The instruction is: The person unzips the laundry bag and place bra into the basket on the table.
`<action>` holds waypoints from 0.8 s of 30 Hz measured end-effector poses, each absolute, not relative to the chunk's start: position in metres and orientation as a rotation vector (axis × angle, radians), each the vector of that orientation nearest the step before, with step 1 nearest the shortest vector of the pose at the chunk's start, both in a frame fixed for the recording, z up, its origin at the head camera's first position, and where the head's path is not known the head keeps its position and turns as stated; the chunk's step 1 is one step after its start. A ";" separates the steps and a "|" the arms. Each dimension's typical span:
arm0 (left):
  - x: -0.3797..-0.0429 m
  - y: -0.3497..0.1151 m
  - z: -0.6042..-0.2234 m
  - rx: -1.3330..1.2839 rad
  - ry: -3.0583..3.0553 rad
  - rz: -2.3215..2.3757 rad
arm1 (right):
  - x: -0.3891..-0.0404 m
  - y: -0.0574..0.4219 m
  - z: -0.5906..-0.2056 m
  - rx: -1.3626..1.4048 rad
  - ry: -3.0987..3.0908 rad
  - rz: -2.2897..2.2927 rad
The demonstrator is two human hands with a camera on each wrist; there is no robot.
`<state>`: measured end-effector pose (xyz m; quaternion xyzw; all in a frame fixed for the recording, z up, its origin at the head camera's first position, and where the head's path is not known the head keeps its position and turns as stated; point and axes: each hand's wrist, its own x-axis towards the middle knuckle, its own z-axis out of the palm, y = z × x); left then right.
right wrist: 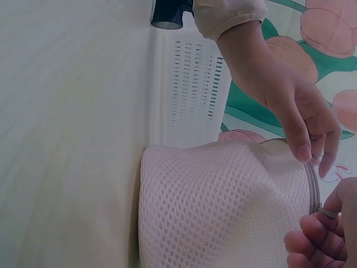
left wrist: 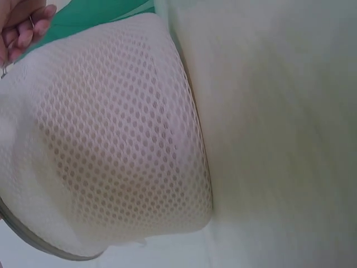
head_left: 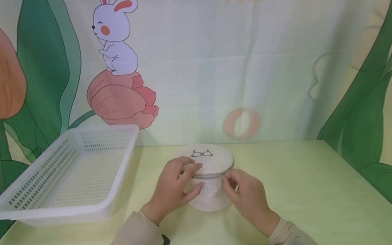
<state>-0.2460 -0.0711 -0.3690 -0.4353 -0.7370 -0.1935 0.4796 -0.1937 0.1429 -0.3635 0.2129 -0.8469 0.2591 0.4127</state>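
Observation:
A white mesh bra laundry bag (head_left: 210, 201) stands upright on the table, a round drum with a bra drawing on its flat lid (head_left: 217, 161). Grey zipper tape (right wrist: 313, 181) runs around the lid's rim. My right hand (head_left: 250, 196) pinches the zipper pull (right wrist: 329, 213) between thumb and finger at the bag's right front. At the left, my left hand (head_left: 168, 189) lies against the bag with loose fingers over the lid's edge and its thumb lower, by the mesh side. Whether anything is inside the bag cannot be seen.
To the left on the table sits a white plastic basket (head_left: 119, 181) with slotted walls. A printed cloth backdrop (head_left: 193, 81) with a rabbit and tulips hangs behind the pale green table (head_left: 324, 197).

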 end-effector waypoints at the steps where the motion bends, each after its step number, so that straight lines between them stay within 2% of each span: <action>1: -0.245 -0.069 -0.368 -1.071 -1.788 -0.474 | -0.194 0.143 -0.363 0.538 -2.128 0.652; 24: -0.228 -0.048 -0.372 -1.012 -1.830 -0.584 | -0.189 0.140 -0.364 0.518 -2.157 0.650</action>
